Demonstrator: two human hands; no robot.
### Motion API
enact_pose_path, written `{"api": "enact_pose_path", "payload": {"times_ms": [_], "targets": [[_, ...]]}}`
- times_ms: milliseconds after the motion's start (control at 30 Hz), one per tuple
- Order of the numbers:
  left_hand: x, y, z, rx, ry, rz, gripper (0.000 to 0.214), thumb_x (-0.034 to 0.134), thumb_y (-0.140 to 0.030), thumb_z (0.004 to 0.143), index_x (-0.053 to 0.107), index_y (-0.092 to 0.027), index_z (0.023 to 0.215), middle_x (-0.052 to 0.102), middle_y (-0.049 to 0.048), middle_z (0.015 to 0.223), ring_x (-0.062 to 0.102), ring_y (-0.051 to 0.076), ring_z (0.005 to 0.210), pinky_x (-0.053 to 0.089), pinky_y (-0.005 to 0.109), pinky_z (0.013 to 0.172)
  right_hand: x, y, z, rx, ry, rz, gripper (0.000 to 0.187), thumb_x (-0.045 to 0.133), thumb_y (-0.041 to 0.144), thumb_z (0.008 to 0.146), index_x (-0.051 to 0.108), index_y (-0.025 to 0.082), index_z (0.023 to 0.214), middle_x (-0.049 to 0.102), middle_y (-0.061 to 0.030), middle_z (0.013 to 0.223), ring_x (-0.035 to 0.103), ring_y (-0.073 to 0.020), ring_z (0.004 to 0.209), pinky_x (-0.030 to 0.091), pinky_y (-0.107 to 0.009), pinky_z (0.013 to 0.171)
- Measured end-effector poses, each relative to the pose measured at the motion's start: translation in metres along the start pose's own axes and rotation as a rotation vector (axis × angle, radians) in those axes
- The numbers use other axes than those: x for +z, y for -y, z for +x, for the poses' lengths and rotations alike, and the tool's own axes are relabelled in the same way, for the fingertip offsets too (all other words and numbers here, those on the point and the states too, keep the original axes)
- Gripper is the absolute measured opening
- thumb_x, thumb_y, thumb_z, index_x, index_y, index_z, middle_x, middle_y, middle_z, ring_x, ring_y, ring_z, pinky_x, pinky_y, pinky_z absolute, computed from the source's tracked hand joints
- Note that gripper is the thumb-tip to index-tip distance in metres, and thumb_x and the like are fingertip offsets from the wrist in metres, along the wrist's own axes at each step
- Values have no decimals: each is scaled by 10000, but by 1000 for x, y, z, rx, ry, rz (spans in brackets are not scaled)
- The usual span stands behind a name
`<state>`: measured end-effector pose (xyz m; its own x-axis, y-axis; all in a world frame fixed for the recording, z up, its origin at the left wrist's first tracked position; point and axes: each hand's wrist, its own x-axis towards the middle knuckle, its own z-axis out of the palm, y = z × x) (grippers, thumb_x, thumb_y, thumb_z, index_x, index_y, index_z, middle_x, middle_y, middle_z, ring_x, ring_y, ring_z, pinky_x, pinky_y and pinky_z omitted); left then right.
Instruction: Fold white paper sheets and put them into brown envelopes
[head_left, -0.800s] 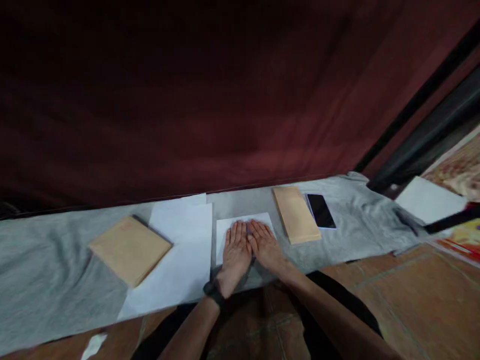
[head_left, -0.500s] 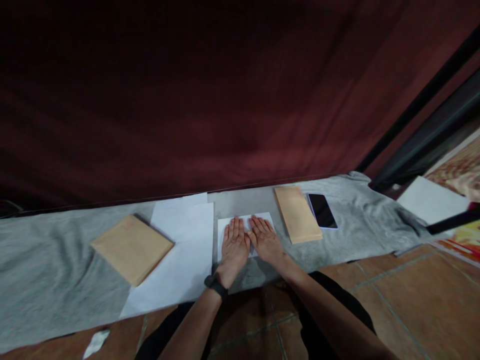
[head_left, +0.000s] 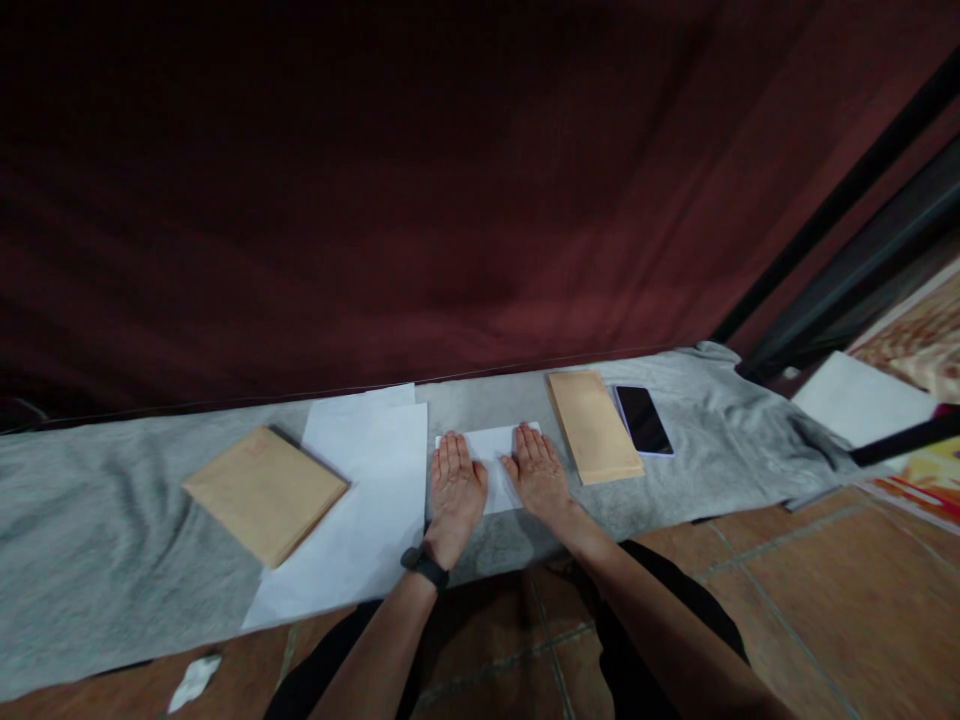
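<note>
White paper [head_left: 493, 462], partly covered
Left hand [head_left: 457, 482] rests over its left end, right hand [head_left: 539, 478] toward its right — both opened flat, gripping nothing, its middle showing between.

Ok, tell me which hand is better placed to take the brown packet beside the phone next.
Right hand, most likely: it rests flat on the right part of the small white paper, nearest the brown packet. The left hand lies farther off, at the paper's left end.
</note>
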<state>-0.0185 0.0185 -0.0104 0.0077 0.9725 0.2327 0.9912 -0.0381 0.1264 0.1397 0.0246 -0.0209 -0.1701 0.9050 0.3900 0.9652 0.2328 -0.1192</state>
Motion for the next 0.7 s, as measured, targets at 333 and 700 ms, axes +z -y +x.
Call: {"api": "enact_pose_path", "payload": {"times_ms": [333,700], "targets": [[-2,0,-2,-27,-8,-10,657,344,-312,965,352,102,1476,297,297,1578,250,339,1510,243,504,1228,0,-3,-3,52,26,-56,662,399,433,1039,398,-60,1481,422,-281,1517,419,-362,1421,344,-488,1163],[-4,0,-4,-9,-13,19,639,337,-366,1002,353,39,1497,294,267,1597,215,340,1519,243,515,1225,-15,10,-19,-113,67,86,561,326,361,1061,347,81,1547,356,-163,1593,309,-268,1494,285,-478,1211]]}}
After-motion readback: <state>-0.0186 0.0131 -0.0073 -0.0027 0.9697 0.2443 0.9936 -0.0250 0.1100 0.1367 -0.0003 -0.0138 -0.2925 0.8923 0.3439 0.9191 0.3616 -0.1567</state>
